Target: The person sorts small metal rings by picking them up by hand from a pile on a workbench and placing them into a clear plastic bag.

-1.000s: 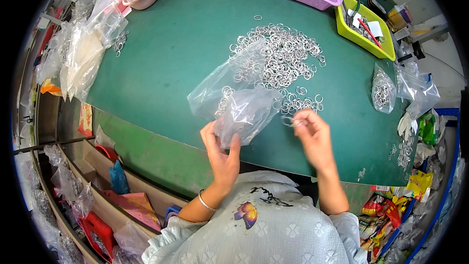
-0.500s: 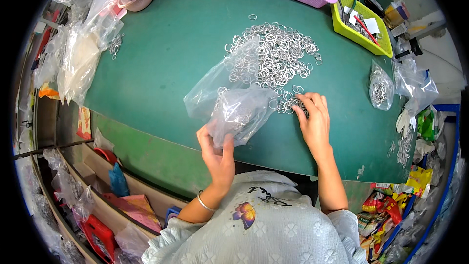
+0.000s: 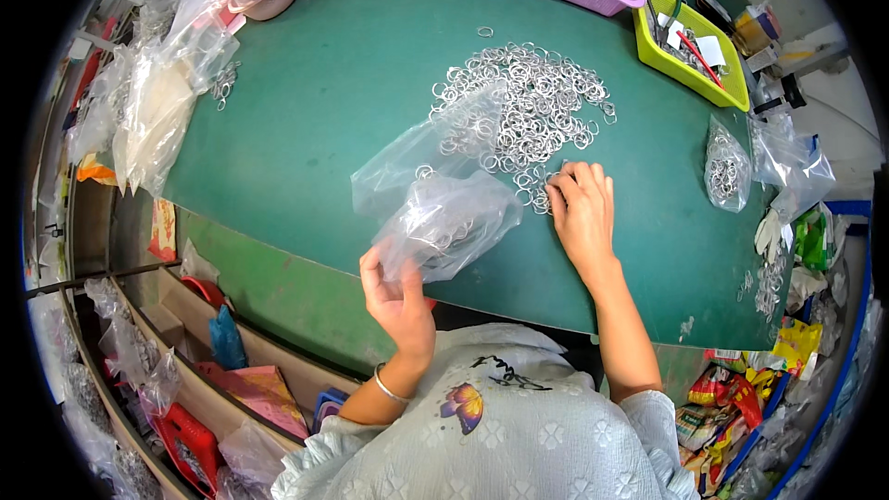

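Left hand (image 3: 400,304) pinched a clear bag (image 3: 463,213) by the table's (image 3: 287,130) near edge; right hand (image 3: 585,219) curled over rings (image 3: 533,189), grip hidden.

Bright, mostly even lighting, seen through a strongly curving fisheye lens.
You see white glare on the clear bag (image 3: 463,222) at your left hand (image 3: 400,306) and small glints on the metal rings (image 3: 537,116); the green tabletop (image 3: 296,139) bows along its near edge, the blue rack (image 3: 848,207) bends beside the black rim, and outlying detail softens.
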Action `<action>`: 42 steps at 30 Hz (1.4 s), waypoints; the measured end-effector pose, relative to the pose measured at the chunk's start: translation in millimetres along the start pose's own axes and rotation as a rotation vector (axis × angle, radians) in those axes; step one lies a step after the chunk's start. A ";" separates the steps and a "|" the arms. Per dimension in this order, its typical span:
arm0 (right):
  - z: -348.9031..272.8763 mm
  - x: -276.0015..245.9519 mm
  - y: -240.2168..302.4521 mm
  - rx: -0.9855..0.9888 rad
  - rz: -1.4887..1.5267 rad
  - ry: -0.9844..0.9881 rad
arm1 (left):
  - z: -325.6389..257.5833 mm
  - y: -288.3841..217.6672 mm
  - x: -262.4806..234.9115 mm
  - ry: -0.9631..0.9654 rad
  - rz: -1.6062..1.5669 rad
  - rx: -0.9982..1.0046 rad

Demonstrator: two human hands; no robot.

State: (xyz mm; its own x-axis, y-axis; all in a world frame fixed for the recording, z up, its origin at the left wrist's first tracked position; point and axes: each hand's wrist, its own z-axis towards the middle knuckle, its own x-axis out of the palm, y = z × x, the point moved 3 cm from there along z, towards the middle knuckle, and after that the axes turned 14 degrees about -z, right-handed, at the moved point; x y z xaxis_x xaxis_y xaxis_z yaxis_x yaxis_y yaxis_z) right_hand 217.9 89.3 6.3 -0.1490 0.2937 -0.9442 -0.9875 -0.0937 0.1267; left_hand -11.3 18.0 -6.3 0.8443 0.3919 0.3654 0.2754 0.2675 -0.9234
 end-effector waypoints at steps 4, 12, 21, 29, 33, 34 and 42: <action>-3.4 -7.1 -13.6 0.055 0.193 -0.109 | 1.9 -5.3 -1.7 -0.055 -0.064 -0.010; 8.5 -1.5 -25.9 0.075 0.113 -0.160 | 0.7 0.4 -3.4 -0.001 -0.045 -0.046; 2.7 6.3 -45.7 0.291 0.281 -0.140 | 1.2 -3.8 -0.1 0.025 -0.023 -0.056; 11.0 -0.8 -49.0 0.090 0.037 -0.121 | 1.6 -7.7 4.8 0.032 -0.041 -0.134; 9.1 1.4 -49.4 0.077 -0.038 -0.025 | 1.7 -7.0 3.9 0.035 -0.025 -0.101; 9.2 -0.6 -49.8 0.090 -0.015 -0.047 | 1.6 -6.7 3.9 0.044 -0.011 -0.088; -2.4 -45.1 -9.6 0.197 0.633 -0.150 | 0.0 -4.3 -0.3 0.043 0.001 -0.068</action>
State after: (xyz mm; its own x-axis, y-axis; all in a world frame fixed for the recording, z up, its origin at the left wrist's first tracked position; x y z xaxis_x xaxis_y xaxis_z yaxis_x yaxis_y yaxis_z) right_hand 234.3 74.7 47.0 -0.6929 0.3694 -0.6192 -0.6963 -0.1201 0.7076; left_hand -12.8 16.8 -2.5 0.8632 0.3531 0.3608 0.3042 0.2065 -0.9300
